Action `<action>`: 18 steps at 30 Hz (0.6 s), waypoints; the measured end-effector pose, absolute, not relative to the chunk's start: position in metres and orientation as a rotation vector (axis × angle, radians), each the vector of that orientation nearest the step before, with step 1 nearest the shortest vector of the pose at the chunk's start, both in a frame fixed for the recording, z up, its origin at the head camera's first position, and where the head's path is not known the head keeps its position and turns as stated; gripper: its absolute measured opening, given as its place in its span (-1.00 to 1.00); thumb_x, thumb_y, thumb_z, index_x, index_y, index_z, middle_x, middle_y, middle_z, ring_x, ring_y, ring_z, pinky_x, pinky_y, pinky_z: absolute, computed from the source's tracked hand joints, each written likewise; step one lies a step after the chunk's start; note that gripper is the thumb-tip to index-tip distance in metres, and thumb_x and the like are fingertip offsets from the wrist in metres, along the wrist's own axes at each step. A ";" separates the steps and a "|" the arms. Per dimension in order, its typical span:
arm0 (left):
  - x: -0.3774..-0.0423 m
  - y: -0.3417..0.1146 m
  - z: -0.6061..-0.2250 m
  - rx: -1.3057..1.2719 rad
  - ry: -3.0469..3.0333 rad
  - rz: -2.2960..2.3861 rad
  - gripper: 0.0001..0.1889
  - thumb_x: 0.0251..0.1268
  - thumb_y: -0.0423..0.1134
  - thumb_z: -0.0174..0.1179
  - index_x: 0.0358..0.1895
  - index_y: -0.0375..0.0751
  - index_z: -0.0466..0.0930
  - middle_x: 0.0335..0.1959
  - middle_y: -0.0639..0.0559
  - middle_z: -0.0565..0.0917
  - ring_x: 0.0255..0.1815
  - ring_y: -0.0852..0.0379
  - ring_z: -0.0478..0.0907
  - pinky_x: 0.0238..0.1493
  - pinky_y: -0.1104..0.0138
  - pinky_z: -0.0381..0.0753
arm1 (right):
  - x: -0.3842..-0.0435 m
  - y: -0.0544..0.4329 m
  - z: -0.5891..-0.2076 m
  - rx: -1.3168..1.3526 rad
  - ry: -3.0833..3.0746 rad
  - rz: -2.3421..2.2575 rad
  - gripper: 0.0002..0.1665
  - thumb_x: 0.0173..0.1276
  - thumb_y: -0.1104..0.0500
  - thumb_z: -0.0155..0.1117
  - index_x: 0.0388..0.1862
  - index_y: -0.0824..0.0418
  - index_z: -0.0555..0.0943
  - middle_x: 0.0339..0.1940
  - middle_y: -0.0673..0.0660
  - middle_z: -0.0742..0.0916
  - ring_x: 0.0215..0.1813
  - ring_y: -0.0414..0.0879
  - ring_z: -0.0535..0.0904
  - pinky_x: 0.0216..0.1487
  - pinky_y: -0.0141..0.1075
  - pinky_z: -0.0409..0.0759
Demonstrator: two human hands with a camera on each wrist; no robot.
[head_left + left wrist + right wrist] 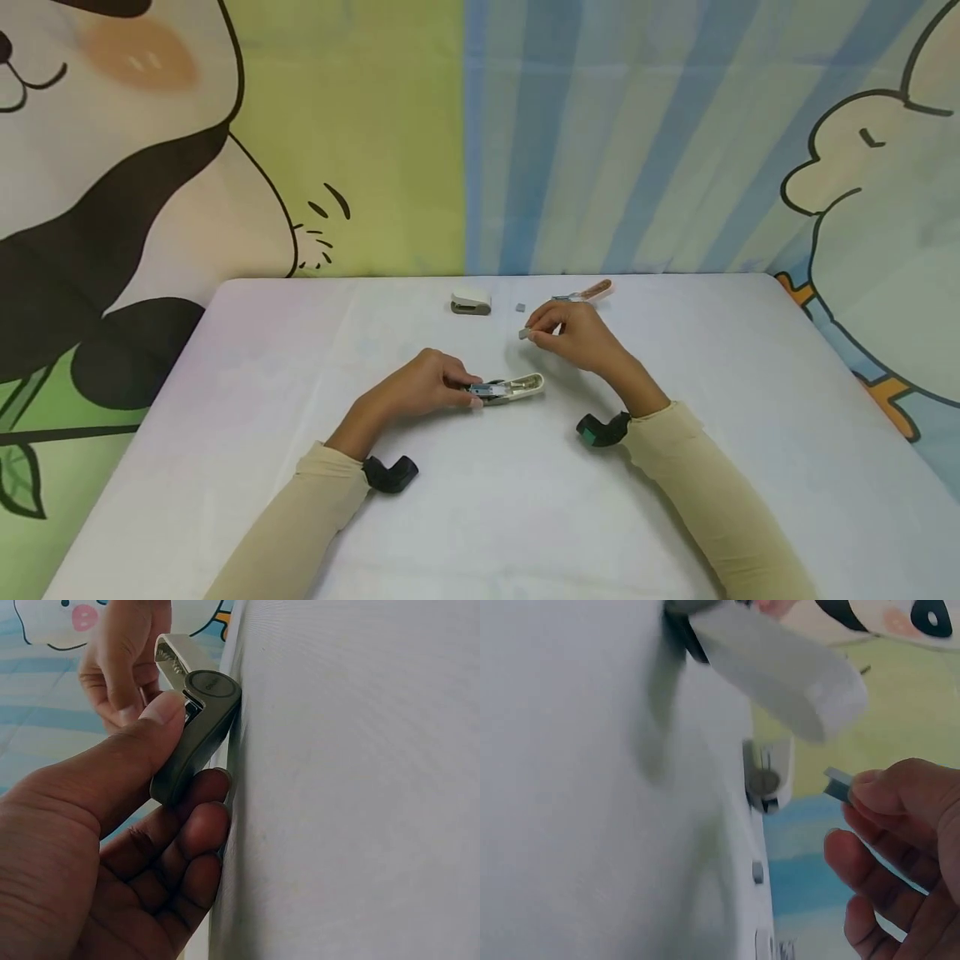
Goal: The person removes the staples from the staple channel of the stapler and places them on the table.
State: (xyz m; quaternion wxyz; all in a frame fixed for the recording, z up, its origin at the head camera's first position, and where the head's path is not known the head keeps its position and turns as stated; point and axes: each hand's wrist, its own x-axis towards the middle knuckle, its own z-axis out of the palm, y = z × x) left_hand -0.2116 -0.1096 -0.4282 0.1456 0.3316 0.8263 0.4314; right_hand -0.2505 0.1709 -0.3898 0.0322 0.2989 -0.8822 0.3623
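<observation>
My left hand (pixel 423 383) grips the rear of a grey and white stapler (pixel 517 389) low over the white table. Its top is swung open, baring the metal staple channel inside. In the left wrist view, thumb and forefinger pinch the grey body of the stapler (pixel 202 742), and its other fingers curl below. Up and to the right of it, my right hand (pixel 581 337) pinches a short strip of staples (pixel 837 784) between thumb and forefinger. That strip is held in the air, apart from the stapler.
Toward the table's back edge sits a second, closed white and grey stapler (pixel 470 302). Right of it lies another small grey staple strip (pixel 521 307). Behind my right hand is a brown-ended object (pixel 597 289) with a metallic part, partly hidden. A printed cloth (pixel 375 142) hangs behind the table.
</observation>
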 end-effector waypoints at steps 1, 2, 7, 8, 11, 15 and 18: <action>-0.211 -0.110 -0.429 0.942 2.386 1.245 -0.65 0.14 -0.10 0.43 -0.04 -0.17 0.75 -0.31 0.20 0.70 -0.31 0.23 0.57 -0.32 0.35 0.53 | -0.254 0.172 -0.392 0.927 -2.722 1.118 -0.89 0.29 0.32 0.34 -0.40 0.29 0.76 -0.19 0.06 0.73 -0.22 -0.10 0.59 -0.31 -0.25 0.50; -0.210 -0.112 -0.429 0.930 2.396 1.247 -0.66 0.13 -0.11 0.44 -0.04 -0.16 0.75 -0.31 0.21 0.70 -0.31 0.24 0.57 -0.32 0.35 0.53 | -0.258 0.173 -0.393 0.933 -2.728 1.127 -0.89 0.28 0.34 0.33 -0.43 0.30 0.75 -0.20 0.08 0.73 -0.20 -0.07 0.59 -0.30 -0.24 0.50; -0.209 -0.116 -0.430 0.915 2.400 1.256 -0.66 0.14 -0.10 0.43 -0.03 -0.14 0.74 -0.32 0.22 0.70 -0.32 0.23 0.56 -0.32 0.35 0.52 | -0.277 0.174 -0.402 0.894 -2.800 1.104 -0.83 0.29 0.36 0.32 -0.52 0.28 0.70 -0.21 0.13 0.73 -0.21 -0.02 0.61 -0.23 -0.18 0.49; -0.209 -0.116 -0.430 0.916 2.396 1.255 -0.66 0.14 -0.10 0.43 -0.02 -0.14 0.74 -0.31 0.22 0.70 -0.31 0.23 0.56 -0.32 0.35 0.52 | -0.281 0.173 -0.404 0.858 -2.833 1.086 -0.82 0.29 0.34 0.32 -0.53 0.26 0.70 -0.21 0.13 0.73 -0.24 -0.03 0.60 -0.25 -0.18 0.48; -0.211 -0.114 -0.432 0.932 2.385 1.251 -0.65 0.15 -0.10 0.42 -0.01 -0.13 0.74 -0.31 0.23 0.69 -0.30 0.23 0.56 -0.30 0.35 0.53 | -0.289 0.169 -0.408 0.755 -2.931 1.005 -0.83 0.30 0.29 0.35 -0.51 0.21 0.70 -0.21 0.11 0.73 -0.32 -0.07 0.57 -0.31 -0.20 0.47; -0.211 -0.110 -0.431 0.953 2.376 1.240 -0.65 0.14 -0.11 0.43 -0.01 -0.14 0.74 -0.30 0.22 0.69 -0.32 0.23 0.55 -0.32 0.36 0.51 | -0.294 0.164 -0.405 0.699 -2.992 0.928 -0.87 0.28 0.27 0.36 -0.48 0.19 0.70 -0.21 0.12 0.73 -0.37 -0.08 0.54 -0.34 -0.23 0.45; -0.210 -0.109 -0.428 0.947 2.379 1.228 -0.66 0.13 -0.11 0.43 -0.03 -0.13 0.75 -0.31 0.22 0.69 -0.33 0.23 0.54 -0.33 0.36 0.51 | -0.297 0.160 -0.403 0.716 -2.995 0.904 -0.88 0.28 0.26 0.35 -0.46 0.20 0.70 -0.20 0.13 0.74 -0.35 -0.07 0.56 -0.33 -0.23 0.45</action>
